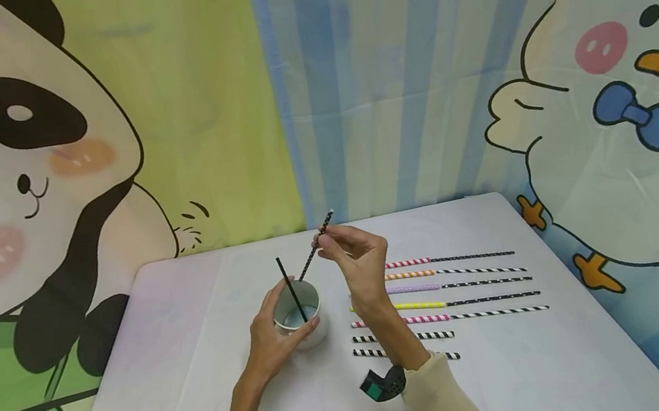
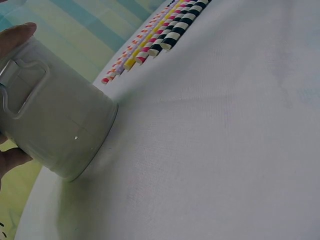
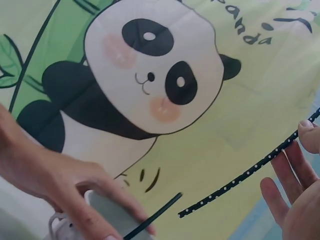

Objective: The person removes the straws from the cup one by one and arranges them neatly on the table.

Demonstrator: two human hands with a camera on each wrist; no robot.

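A whitish cup (image 1: 316, 334) with a handle-like loop on its side stands on the table. My left hand (image 1: 272, 336) grips it round the side, and its fingers (image 2: 17, 37) show at the cup's edge in the left wrist view. Inside the cup leans a thin plain black stick (image 1: 286, 278), its upper end above the rim. My right hand (image 1: 359, 257) pinches a black straw with white dots (image 1: 312, 258) near its upper end. The straw slants down, its lower end (image 3: 184, 214) just over the cup and apart from the black stick.
On the white table (image 1: 196, 336), several two-part patterned straws (image 1: 488, 299) lie in rows right of the cup, partly behind my right forearm. Closer to me are two black-and-white striped straws (image 1: 436, 335). Cartoon-printed cloth (image 1: 215, 109) hangs behind the table.
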